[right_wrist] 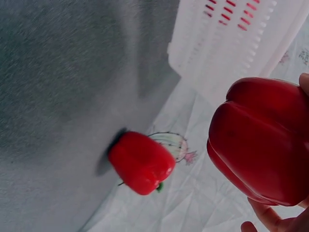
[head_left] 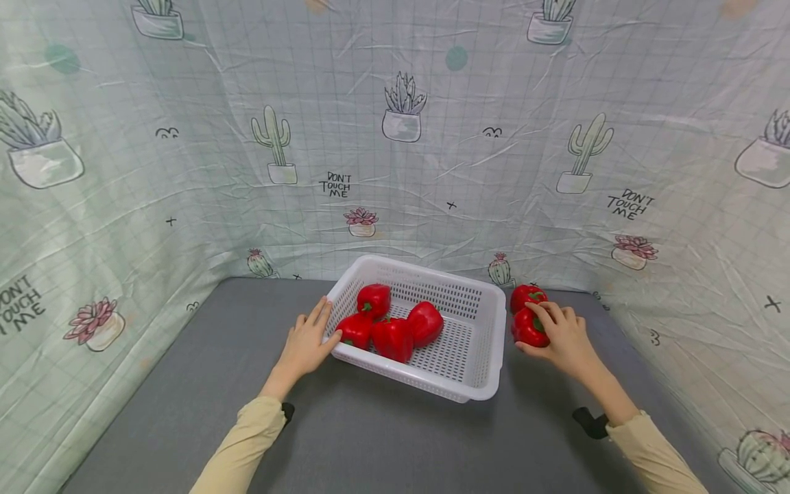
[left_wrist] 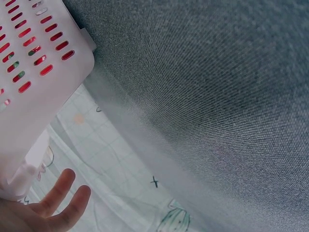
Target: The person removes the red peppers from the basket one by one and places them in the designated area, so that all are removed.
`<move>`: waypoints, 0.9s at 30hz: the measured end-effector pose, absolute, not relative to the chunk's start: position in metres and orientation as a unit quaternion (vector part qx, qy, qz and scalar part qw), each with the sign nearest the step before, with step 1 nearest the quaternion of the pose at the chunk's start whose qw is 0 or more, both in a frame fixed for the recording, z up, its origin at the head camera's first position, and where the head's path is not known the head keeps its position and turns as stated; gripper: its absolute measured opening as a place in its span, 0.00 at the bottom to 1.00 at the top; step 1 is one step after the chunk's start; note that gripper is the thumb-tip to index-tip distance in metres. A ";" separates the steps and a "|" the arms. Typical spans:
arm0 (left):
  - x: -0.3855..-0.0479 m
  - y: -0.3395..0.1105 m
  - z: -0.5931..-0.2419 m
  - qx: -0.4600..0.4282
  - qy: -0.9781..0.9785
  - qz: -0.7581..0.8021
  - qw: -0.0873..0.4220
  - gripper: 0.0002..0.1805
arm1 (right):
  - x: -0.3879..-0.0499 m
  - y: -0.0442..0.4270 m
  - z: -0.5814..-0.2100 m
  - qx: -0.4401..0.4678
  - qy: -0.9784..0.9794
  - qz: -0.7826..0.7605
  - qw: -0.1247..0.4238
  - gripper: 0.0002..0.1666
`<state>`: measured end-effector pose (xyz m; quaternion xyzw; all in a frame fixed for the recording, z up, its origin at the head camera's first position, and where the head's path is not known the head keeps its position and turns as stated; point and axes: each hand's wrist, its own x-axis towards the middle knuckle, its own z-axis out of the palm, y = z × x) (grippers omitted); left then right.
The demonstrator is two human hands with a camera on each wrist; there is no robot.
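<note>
A white plastic basket (head_left: pixel 487 391) holds several red bell peppers (head_left: pixel 392 339) in its left half. My left hand (head_left: pixel 308 343) rests at the basket's left front corner, its thumb and fingers touching the rim. In the left wrist view, two fingers (left_wrist: pixel 72 212) of that hand stretch loosely outside the basket wall. To the right of the basket, my right hand (head_left: pixel 564 336) grips a red bell pepper (right_wrist: pixel 263 140) between thumb and fingers. The right wrist view shows it raised off the table. Behind it, another red bell pepper (head_left: pixel 524 295) lies on the table.
The grey table (head_left: pixel 395 439) runs back to a hanging cloth (head_left: pixel 432 185) printed with cacti, which also encloses the left and right sides. A black band (head_left: pixel 590 422) is at the right wrist.
</note>
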<state>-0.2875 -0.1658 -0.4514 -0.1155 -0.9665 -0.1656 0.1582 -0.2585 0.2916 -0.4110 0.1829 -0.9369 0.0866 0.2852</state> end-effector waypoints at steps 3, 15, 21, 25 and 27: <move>-0.288 -0.166 -0.451 -0.116 -0.966 -0.167 0.158 0.36 | -0.261 0.297 -0.415 0.175 -0.939 0.083 0.283 0.43; -0.290 -0.166 -0.452 -0.115 -0.968 -0.168 0.150 0.36 | -0.276 0.321 -0.431 0.117 -0.960 0.091 0.239 0.42; -0.289 -0.166 -0.452 -0.114 -0.967 -0.168 0.150 0.36 | -0.284 0.333 -0.439 0.088 -0.967 0.093 0.220 0.42; -0.289 -0.166 -0.451 -0.113 -0.967 -0.170 0.150 0.36 | -0.288 0.341 -0.442 0.075 -0.970 0.101 0.208 0.43; -0.288 -0.166 -0.451 -0.114 -0.967 -0.170 0.150 0.36 | -0.289 0.344 -0.443 0.069 -0.971 0.104 0.203 0.43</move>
